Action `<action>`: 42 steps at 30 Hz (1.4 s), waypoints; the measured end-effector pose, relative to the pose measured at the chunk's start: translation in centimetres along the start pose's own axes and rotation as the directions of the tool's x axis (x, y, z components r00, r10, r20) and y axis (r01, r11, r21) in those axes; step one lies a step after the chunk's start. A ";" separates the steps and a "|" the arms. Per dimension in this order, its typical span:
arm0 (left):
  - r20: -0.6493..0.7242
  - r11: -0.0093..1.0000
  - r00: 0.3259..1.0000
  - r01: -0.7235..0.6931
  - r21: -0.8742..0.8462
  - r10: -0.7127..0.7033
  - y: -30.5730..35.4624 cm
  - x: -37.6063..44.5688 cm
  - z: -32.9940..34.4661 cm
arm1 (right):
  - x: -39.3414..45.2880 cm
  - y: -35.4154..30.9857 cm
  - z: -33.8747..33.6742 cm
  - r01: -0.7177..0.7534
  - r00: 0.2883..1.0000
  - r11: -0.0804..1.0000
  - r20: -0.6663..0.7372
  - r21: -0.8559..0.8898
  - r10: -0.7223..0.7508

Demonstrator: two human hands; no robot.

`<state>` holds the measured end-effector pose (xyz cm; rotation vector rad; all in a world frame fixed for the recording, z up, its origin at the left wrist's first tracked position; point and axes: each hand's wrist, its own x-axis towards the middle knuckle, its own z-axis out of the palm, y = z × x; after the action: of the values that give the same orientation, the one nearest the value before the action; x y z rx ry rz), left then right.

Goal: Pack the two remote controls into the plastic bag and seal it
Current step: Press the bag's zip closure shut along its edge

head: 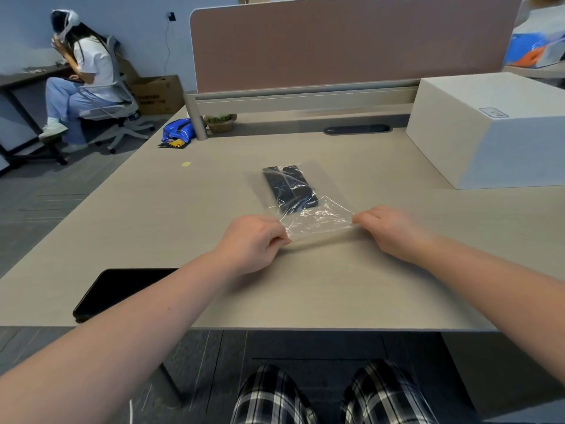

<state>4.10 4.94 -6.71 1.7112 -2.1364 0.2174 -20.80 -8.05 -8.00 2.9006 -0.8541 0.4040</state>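
Observation:
A clear plastic bag (318,220) lies on the beige desk (189,209) in front of me. Two black remote controls (289,189) lie side by side inside it, toward its far end. My left hand (253,243) pinches the near left corner of the bag's open edge. At the near right corner, my right hand (388,229) pinches the same edge. The edge is stretched taut between both hands, just above the desk surface.
A black tablet (122,289) lies at the desk's near left edge. A large white box (489,130) stands at the right. A blue packet (179,131) and a small plant (220,121) sit by the brown divider (336,41). A person sits on a chair (116,96) at far left.

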 end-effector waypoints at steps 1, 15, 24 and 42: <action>0.007 1.000 1.000 -0.008 0.003 0.008 0.0 0.0 0.0 | -0.2 0.1 0.2 0.040 0.998 0.999 -0.041 0.007 -0.040; 0.140 0.998 0.990 0.041 -0.050 -0.033 0.3 -0.8 -2.4 | 0.0 0.7 -2.7 -0.443 0.862 0.783 -0.031 0.436 0.506; 0.303 0.567 0.619 0.785 -0.250 -0.724 -1.9 4.7 0.4 | 5.5 -0.1 -1.1 -0.725 0.642 0.430 0.300 0.538 0.706; 0.283 0.626 0.795 0.600 -0.498 -0.537 1.5 16.6 8.1 | 4.9 7.1 0.6 -0.732 0.632 0.593 0.011 0.336 0.775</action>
<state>-1.96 -12.55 -7.32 1.9168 -1.3711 -0.6508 -20.60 -16.65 -7.18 2.5148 -2.1754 0.8520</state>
